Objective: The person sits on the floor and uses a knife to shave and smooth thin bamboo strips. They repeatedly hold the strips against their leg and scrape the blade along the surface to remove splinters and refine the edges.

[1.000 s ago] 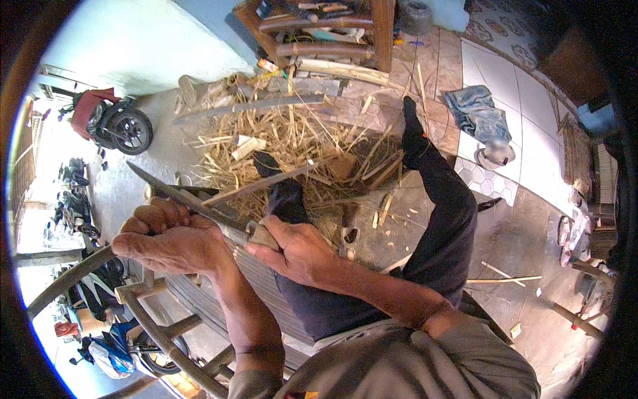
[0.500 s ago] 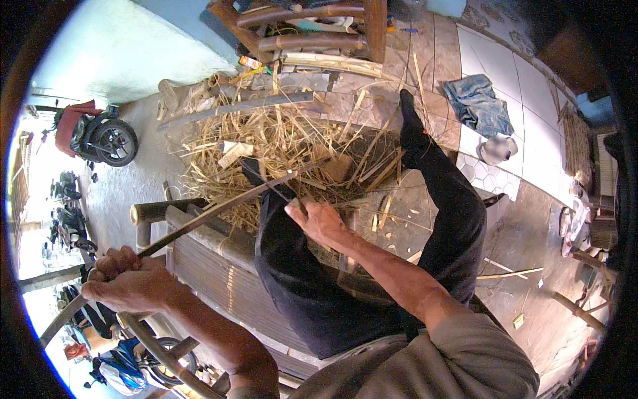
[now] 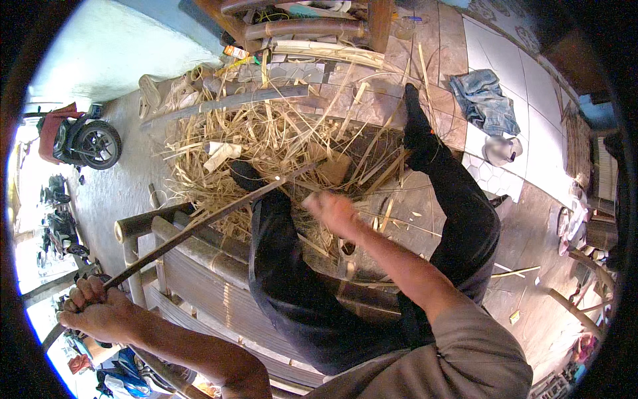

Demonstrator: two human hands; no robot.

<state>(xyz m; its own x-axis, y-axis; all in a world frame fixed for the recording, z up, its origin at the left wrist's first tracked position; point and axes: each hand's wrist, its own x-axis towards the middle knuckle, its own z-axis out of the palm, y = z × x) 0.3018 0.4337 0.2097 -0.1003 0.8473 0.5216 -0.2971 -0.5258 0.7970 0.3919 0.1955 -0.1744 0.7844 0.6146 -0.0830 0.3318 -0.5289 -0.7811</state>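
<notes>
A long, dark brown bamboo strip (image 3: pixel 189 231) slants from the lower left up to the pile of shavings, passing over my left shin. My left hand (image 3: pixel 96 309) is closed round it near its lower left end. Just right of the strip's far part is my right hand (image 3: pixel 334 214), blurred by motion, its fingers curled. What it holds is too smeared to make out. Pale bamboo shavings (image 3: pixel 266 130) lie heaped beyond my feet, under the strip's far end. A small light spot shows on the strip above my left shin.
A slatted bamboo bench (image 3: pixel 219 299) stands at my left leg. A grey flat bar (image 3: pixel 229 103) lies across the shavings, before a wooden frame (image 3: pixel 306 28). Jeans (image 3: pixel 484 100) and a pale cap-like item (image 3: pixel 502 150) lie on tiles to the right. A motorbike (image 3: pixel 86 136) is parked at left.
My right hand has moved right, away from the strip; a thin dark blade-like piece at its fingers earlier no longer shows clearly. My left hand has shifted down and left, still holding the strip.
</notes>
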